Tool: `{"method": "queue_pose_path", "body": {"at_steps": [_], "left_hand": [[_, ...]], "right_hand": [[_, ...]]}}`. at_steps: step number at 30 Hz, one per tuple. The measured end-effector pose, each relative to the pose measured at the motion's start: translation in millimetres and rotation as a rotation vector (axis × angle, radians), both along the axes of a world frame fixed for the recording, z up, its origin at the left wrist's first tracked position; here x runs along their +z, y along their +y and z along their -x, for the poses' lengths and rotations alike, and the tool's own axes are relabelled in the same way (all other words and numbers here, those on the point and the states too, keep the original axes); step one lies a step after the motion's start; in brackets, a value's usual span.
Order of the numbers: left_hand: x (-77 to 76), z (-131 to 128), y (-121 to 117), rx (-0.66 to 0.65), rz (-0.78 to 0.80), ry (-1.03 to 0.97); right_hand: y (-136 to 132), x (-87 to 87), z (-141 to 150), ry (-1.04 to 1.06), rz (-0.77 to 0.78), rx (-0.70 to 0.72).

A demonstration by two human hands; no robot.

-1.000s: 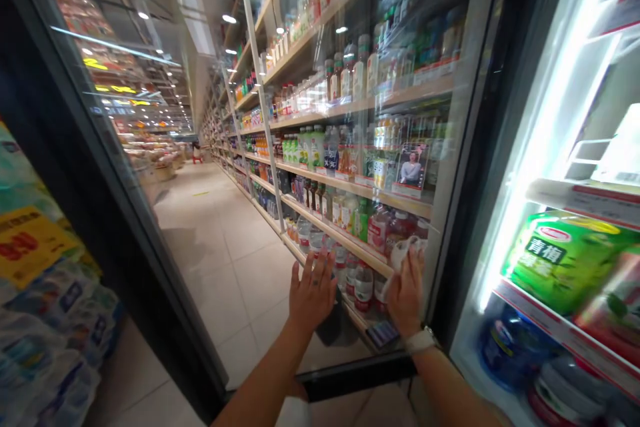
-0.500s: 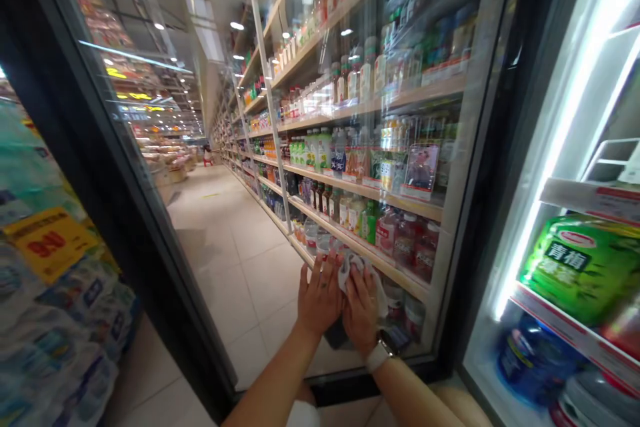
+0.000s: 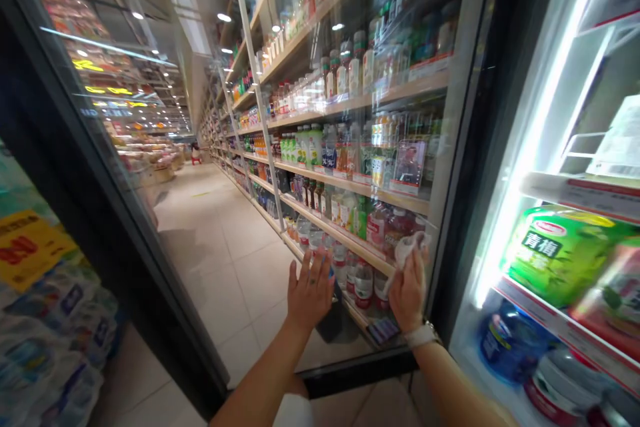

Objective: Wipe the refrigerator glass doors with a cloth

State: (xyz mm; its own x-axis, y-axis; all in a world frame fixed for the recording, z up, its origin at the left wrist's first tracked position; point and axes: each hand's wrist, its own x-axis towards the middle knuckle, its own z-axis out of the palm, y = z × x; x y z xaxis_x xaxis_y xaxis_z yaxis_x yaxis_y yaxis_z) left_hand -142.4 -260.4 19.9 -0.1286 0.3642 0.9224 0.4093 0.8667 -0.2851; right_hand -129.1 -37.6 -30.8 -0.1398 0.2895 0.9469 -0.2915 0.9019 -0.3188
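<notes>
Spread flat against the glass door [image 3: 240,240] is my left hand [image 3: 310,287], fingers apart and nothing in it. To its right, my right hand [image 3: 410,290] grips a white cloth [image 3: 413,247] and presses it on the glass near the door's right side. Folds of the cloth stick out above and beside the fingers. A watch with a pale strap [image 3: 423,335] is on my right wrist. Shelves of bottled drinks [image 3: 345,210] show in the glass, around and above both hands.
The door's dark frame [image 3: 150,267] borders the glass on both sides and below. To the right is a lit cooler with a green drink pack [image 3: 555,250] and a blue container [image 3: 515,340]. Wrapped packs [image 3: 55,347] and a yellow price sign [image 3: 30,247] stand at left.
My right hand has moved right across the glass with the cloth, away from my left hand. My left hand stays flat on the glass. The view has shifted slightly.
</notes>
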Motion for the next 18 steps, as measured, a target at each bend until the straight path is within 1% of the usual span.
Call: {"method": "queue_pose_path", "body": {"at_steps": [2,3,4,6,9,12,14,16,18], "left_hand": [[0.4,0.3,0.1,-0.007,-0.002,0.011],[0.6,0.4,0.3,-0.012,-0.004,0.017],[0.8,0.5,0.4,-0.017,-0.005,0.021],[0.6,0.4,0.7,-0.020,-0.007,0.019],[-1.0,0.7,0.6,0.001,0.000,-0.005],[-3.1,1.9,-0.7,0.010,0.009,-0.003],[-4.0,2.8,-1.9,-0.004,0.017,0.009],[-4.3,3.1,-3.1,-0.017,0.021,0.013],[-3.9,2.8,-3.9,-0.020,0.021,0.011]], "right_hand": [[11.3,1.1,1.3,0.013,0.119,-0.047],[12.1,2.0,2.0,0.019,0.158,-0.060],[9.3,3.0,2.7,0.032,0.182,-0.067],[-6.1,4.4,3.6,0.048,0.181,-0.052],[-47.1,2.2,2.9,0.025,0.110,0.021],[-92.1,-6.9,2.2,-0.017,-0.079,0.141],[-114.9,-14.3,3.2,0.002,-0.164,0.188],[-127.2,-19.6,4.7,0.036,-0.163,0.186],[-128.4,-20.8,5.3,0.041,-0.159,0.181]]}}
